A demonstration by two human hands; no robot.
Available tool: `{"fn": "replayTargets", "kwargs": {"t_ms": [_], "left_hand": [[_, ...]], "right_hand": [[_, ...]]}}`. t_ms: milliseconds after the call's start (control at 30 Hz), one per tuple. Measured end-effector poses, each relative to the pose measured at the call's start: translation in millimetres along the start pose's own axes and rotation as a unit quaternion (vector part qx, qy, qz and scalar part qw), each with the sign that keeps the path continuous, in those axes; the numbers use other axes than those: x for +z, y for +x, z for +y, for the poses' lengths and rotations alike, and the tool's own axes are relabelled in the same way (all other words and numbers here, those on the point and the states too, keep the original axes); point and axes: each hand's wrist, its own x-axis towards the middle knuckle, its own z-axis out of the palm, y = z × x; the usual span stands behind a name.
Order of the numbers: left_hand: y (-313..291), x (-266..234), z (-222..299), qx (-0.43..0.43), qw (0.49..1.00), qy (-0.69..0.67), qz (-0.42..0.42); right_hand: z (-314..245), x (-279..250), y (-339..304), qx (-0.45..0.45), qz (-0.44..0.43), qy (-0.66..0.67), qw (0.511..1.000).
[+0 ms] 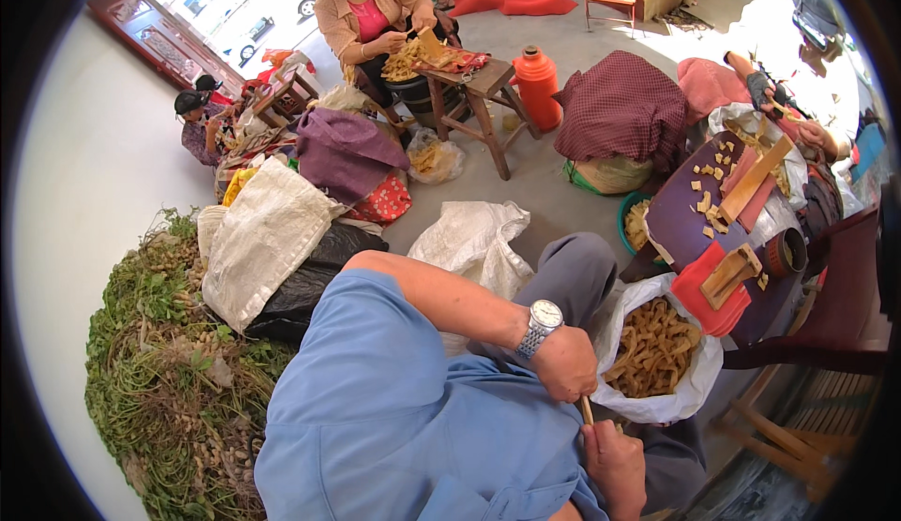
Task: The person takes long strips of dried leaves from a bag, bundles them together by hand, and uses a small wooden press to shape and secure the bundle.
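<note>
My left hand (566, 363), with a silver watch on its wrist, is closed around the upper end of a thin light-brown stick-like piece (587, 411). Just below it, my right hand (615, 463) pinches the lower end of the same piece. Most of it is hidden by my fingers, so its kind is unclear. Beside both hands, against my leg, stands an open white sack (708, 367) filled with curled brown dried strips (654, 347).
A dark low table (678, 200) at the right carries pale cut pieces, a wooden block (731, 275) and red cloth. Uprooted peanut plants (178, 361) are heaped at left. Ahead, a person (371, 14) works near a wooden stool (476, 89) and red flask (537, 89).
</note>
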Motion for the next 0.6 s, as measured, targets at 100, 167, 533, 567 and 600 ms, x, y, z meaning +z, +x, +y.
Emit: {"fn": "replayTargets", "kwargs": {"t_ms": [100, 167, 533, 567, 600], "left_hand": [[1.5, -14.0, -5.8, -0.052, 0.997, -0.036, 0.038], [15.2, -22.4, -18.3, -0.055, 0.987, -0.142, 0.044], [95.4, -76.8, -95.3, -0.109, 0.852, -0.385, 0.337], [105.5, -81.9, -102.8, -0.107, 0.856, -0.352, 0.363], [117.6, -88.3, -106.7, -0.12, 0.856, -0.34, 0.37]], "right_hand": [[1.0, -8.4, 9.9, 0.016, 0.025, -0.022, 0.999], [19.0, -11.8, 10.1, 0.045, 0.071, -0.008, 0.996], [138.8, -67.2, 74.0, 0.063, 0.33, -0.138, 0.932], [148.1, -71.5, 79.8, 0.07, 0.344, -0.142, 0.925], [157.3, -76.2, 84.0, 0.073, 0.357, -0.147, 0.919]]}}
